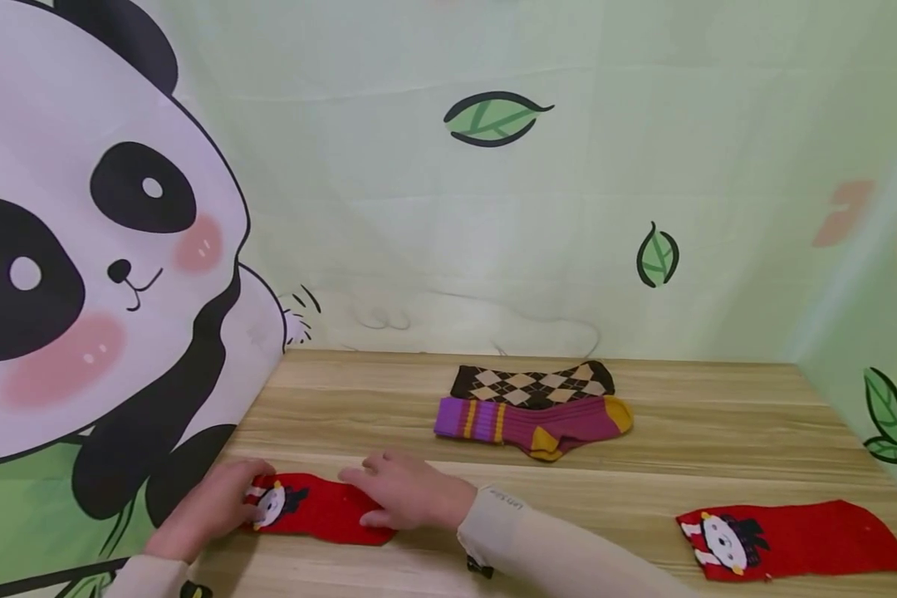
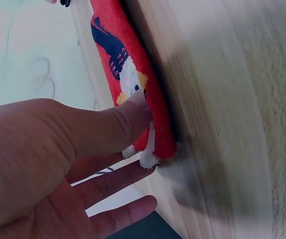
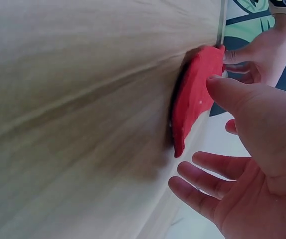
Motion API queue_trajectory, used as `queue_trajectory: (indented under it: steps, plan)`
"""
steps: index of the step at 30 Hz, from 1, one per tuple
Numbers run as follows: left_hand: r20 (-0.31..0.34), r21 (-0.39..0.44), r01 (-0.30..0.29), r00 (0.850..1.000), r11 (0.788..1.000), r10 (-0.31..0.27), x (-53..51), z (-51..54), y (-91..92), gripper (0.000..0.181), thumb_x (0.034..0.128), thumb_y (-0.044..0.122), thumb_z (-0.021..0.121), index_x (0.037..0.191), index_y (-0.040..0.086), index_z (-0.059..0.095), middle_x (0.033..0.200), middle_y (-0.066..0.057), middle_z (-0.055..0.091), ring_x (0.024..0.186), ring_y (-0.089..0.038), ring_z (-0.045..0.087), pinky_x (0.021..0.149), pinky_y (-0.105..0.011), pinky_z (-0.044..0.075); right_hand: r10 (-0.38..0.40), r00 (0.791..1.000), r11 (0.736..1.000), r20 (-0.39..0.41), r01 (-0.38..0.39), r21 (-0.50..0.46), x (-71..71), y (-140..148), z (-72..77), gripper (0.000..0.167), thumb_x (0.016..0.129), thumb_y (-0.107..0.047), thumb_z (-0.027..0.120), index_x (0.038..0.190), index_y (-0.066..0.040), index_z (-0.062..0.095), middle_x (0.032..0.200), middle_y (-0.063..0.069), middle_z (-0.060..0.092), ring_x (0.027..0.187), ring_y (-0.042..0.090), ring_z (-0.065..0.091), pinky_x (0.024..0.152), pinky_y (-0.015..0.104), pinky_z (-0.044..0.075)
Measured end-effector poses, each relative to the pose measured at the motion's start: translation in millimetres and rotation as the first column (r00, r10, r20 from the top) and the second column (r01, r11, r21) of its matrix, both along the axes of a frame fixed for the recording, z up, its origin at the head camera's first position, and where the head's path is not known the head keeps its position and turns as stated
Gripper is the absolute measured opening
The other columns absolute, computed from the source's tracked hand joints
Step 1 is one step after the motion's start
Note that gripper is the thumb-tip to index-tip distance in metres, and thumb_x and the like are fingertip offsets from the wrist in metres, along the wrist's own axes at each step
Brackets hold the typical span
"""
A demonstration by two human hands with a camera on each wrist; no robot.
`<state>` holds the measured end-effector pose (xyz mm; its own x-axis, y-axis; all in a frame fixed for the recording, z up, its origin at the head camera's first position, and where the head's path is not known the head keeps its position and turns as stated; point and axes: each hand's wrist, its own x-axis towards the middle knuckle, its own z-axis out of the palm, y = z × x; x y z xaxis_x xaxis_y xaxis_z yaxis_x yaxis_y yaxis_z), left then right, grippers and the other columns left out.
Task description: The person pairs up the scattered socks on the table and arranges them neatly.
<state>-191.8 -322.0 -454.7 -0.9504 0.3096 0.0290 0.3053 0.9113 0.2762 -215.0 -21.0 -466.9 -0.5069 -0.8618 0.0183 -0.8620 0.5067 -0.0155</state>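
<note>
A red sock [image 1: 325,507] with a white cartoon face lies flat at the table's front left. At its cuff, my left hand [image 1: 220,502] pinches the edge between thumb and fingers; in the left wrist view the thumb of that hand [image 2: 83,149] lies over the printed face of the sock [image 2: 133,55]. My right hand [image 1: 411,494] rests at the sock's other end, thumb touching the fabric. From the right wrist view, the fingers of the right hand [image 3: 242,164] are spread and relaxed beside the red sock [image 3: 197,89].
A matching red sock [image 1: 830,538] lies at the front right. Toward the back, a purple sock with yellow heel and toe [image 1: 523,422] lies in front of an argyle sock [image 1: 531,387]. Partly hidden under the right sleeve [image 1: 553,540] is a small dark patterned piece [image 1: 480,568].
</note>
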Motion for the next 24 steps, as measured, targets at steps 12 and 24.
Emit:
queue_trajectory:
  steps: [12,24]
  plan:
    - [-0.087,-0.027,0.037,0.995,0.999,-0.04,1.5,-5.8,-1.2,0.04,0.067,-0.002,0.09,0.102,0.004,0.072,0.097,-0.005,0.072,0.086,-0.023,0.065,0.083,-0.048,0.055,0.017,0.999,0.999,-0.034,-0.016,0.035,6.3,-2,-4.4,0.056,0.099,-0.046,0.065,0.15,-0.028,0.05,0.131,-0.001,0.061,0.103,0.016,0.051,0.083,0.025,0.048]
    - [-0.109,-0.042,0.04,0.993,0.998,-0.044,2.1,-7.0,-0.9,0.038,0.0669,-0.003,0.087,0.101,0.004,0.072,0.095,-0.004,0.072,0.084,-0.022,0.065,0.079,-0.045,0.055,0.023,0.999,0.999,-0.047,-0.021,0.045,11.8,-1,-2.1,0.049,0.1,-0.043,0.064,0.147,-0.03,0.055,0.133,-0.002,0.06,0.104,0.016,0.049,0.085,0.027,0.049]
